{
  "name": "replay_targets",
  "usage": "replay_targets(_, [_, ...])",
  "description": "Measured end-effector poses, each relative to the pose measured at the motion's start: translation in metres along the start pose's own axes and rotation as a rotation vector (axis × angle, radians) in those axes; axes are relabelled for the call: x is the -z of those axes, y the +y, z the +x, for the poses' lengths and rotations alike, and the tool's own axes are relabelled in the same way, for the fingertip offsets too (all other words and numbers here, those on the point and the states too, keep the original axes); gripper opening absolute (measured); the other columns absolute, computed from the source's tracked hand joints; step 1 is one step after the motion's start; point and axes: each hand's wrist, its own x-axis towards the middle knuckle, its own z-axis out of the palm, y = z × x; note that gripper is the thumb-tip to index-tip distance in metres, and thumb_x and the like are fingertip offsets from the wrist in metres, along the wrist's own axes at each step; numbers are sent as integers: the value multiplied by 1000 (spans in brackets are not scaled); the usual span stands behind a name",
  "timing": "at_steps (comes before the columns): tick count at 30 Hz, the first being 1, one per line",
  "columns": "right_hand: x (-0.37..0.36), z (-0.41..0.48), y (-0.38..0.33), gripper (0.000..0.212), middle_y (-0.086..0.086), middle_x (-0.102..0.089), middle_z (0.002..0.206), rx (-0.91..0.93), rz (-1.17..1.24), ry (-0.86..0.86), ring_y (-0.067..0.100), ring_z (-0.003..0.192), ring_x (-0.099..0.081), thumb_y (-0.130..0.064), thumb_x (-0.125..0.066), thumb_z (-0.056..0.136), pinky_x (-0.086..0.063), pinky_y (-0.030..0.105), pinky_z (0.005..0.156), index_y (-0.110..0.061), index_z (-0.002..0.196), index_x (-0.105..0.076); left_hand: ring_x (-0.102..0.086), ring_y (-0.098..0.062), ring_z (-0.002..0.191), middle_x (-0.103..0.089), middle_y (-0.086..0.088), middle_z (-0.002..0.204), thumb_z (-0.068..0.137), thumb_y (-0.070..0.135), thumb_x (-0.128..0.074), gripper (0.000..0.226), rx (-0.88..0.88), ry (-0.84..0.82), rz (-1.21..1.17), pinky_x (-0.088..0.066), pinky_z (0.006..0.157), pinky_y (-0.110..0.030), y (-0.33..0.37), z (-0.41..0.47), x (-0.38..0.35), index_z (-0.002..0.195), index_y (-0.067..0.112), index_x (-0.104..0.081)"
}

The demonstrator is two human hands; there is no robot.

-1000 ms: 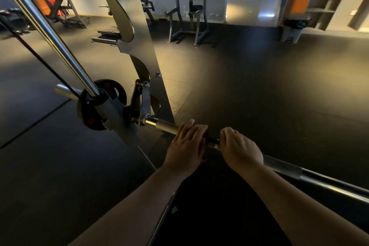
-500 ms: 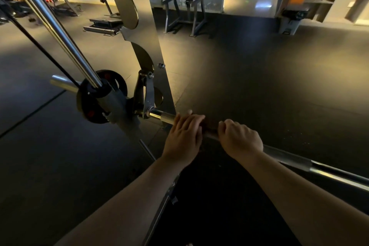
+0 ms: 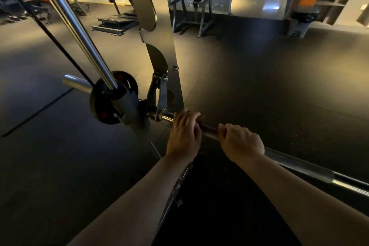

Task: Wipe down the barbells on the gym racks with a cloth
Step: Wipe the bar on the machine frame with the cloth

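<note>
Both my hands on the barbell [image 3: 299,164], just right of the rack upright [image 3: 159,46], left hand [image 3: 183,134] folded over a dark cloth [image 3: 208,127] on the bar, right hand [image 3: 242,142] curled round bare steel beside it.

Left hand [image 3: 184,136] and right hand [image 3: 241,144] sit side by side on the barbell [image 3: 299,163], right of the rack upright [image 3: 169,50]; weight plate [image 3: 103,110] further left.

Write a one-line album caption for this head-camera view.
Left hand and right hand grip the racked barbell, a dark cloth between them, in a dim gym.
</note>
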Motion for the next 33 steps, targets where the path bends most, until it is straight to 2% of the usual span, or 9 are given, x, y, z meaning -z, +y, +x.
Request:
replay_targets(4, [-3,7,-6,37,-4,-59,92,8,-94,11,13,79,-59,-52,-28,108,-53,37,82,-26,100,-53,-2,-14,155,-42,-1,156,99,36,-29,50,144,-17,-50,-8,127,-47,23,-3,-15,144,22,-47])
replay_targets(7, [-6,13,-18,24,-3,-60,104,98,-172,21,14,89,-59,-44,-43,106,-51,36,86,-24,108,-55,1,-15,155,-38,1,159,102,38,-44,51,34,-89,7,2,124,-41,15,-5,-15,150,23,-39])
replay_targets(10, [-12,12,-22,29,-6,-60,102,157,-132,96,13,91,-58,-46,-35,107,-49,34,88,-26,106,-56,-14,-19,154,-47,-4,152,103,44,-32,51,-70,-89,51,-17,126,-52,-13,3,2,146,19,-44])
replay_targets(13, [-16,9,-20,42,-8,-60,94,167,-102,175,11,83,-56,-52,-21,108,-48,32,85,-29,99,-55,-25,-20,150,-53,-7,144,106,29,-33,39,35,33,21,-32,119,-53,-30,15,14,138,15,-52])
replay_targets(16, [-15,11,-19,45,-7,-60,96,158,-89,162,12,87,-58,-53,-19,107,-48,35,90,-28,100,-56,-22,-20,151,-54,-8,143,103,28,-33,41,109,86,-15,-27,121,-54,-22,17,7,135,14,-55])
replay_targets(21, [-20,21,-36,36,-4,-62,114,175,-132,110,16,107,-61,-50,-33,106,-47,40,101,-24,113,-58,-16,-21,154,-53,-6,147,105,36,-21,50,-56,2,91,-14,126,-51,-23,5,1,142,17,-49])
replay_targets(24, [-24,21,-36,42,-7,-60,101,184,-80,172,12,94,-59,-53,-24,107,-49,35,94,-27,104,-58,-26,-20,152,-57,-6,143,107,33,-25,45,-139,-14,169,-7,127,-42,-45,15,17,140,18,-51])
replay_targets(27, [-28,23,-32,44,-9,-58,94,192,-57,198,8,84,-55,-53,-22,107,-47,29,83,-29,101,-57,-29,-20,149,-56,-9,141,107,28,-29,42,-73,28,117,-9,124,-34,-55,23,27,138,14,-53])
replay_targets(33, [-32,24,-31,42,-11,-55,90,180,-95,236,7,78,-51,-53,-21,107,-38,26,73,-30,99,-55,-7,-20,156,-39,-7,155,107,29,-26,46,26,69,-37,-15,126,-50,-35,3,2,146,13,-44])
